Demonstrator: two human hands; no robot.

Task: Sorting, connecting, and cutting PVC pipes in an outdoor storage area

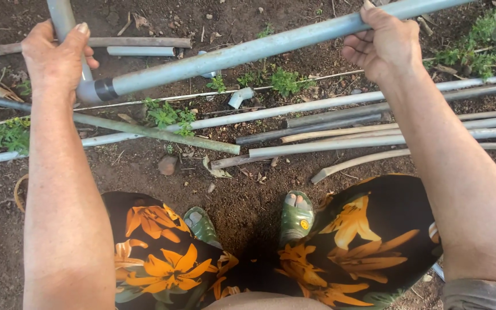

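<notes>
Person's standing over bare soil, left hand (55, 57) clenching the elbow joint (90, 89) end of a long grey pipe (248, 50), right hand (383, 43) gripping it further along. It's hanging tilted above more loose pipes (340, 123) lying beside small green plants (167, 115).
</notes>
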